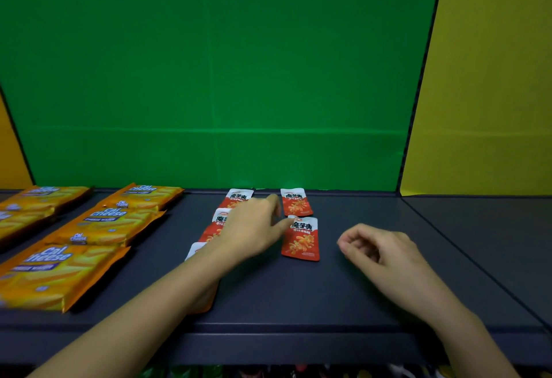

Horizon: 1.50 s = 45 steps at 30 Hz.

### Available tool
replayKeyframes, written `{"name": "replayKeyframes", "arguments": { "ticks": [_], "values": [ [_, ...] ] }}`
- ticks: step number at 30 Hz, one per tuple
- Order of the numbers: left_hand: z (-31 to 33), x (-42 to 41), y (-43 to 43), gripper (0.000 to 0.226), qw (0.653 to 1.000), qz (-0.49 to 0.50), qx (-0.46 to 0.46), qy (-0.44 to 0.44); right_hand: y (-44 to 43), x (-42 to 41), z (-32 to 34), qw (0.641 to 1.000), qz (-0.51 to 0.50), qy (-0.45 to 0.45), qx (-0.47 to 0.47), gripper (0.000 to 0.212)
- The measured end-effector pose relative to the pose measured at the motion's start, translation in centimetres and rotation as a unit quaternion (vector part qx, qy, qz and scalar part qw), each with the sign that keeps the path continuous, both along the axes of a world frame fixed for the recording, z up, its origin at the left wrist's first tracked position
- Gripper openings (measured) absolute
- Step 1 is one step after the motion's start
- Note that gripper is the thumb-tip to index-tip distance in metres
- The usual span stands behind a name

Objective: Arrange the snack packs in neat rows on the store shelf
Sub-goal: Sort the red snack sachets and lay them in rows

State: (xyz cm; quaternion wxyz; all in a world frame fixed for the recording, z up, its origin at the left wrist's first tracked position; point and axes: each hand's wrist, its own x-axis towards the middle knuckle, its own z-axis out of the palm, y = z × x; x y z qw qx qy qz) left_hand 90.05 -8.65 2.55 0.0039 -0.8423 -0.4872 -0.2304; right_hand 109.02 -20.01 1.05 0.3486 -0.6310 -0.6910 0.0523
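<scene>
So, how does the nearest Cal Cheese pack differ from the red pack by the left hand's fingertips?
The Cal Cheese pack is orange and yellow; the red pack is red with a white top. The Cal Cheese pack is clearly larger than the red pack. It lies untouched at the left of the shelf, while the left hand seems to touch the red pack's top corner. Both lie flat, face up, on that shelf.

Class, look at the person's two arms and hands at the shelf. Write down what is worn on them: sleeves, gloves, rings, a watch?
Nothing worn shows. The left hand and right hand are bare, with no gloves or rings visible. The left forearm and right forearm are bare down to the picture's edge: no sleeve, watch or bracelet.
</scene>
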Motion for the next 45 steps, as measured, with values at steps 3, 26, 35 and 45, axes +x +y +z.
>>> {"name": "replayKeyframes", "arguments": {
  "ticks": [3,26,35,45],
  "values": [
    [0.0,-3.1,-2.6,0.027,0.991,0.000,0.135,0.020,0.1,-1.3,0.1,0.999,0.026,-0.021,0.010,0.008],
    [-7.8,-45.7,-24.3,0.033,0.926,0.364,0.076,0.062,-2.4,-40.5,-2.8,0.939,0.337,-0.060,0.032,0.019],
    [-7.9,-60.8,-31.7,0.018,0.877,0.456,0.092,0.120,-4.8,-58.2,-4.7,0.910,0.412,-0.042,-0.010,0.020],
    [-9.8,-70.5,-27.0,0.032,0.889,0.440,0.051,0.111,0.4,-69.2,-5.3,0.918,0.395,-0.050,-0.002,0.016]
  ]
}}
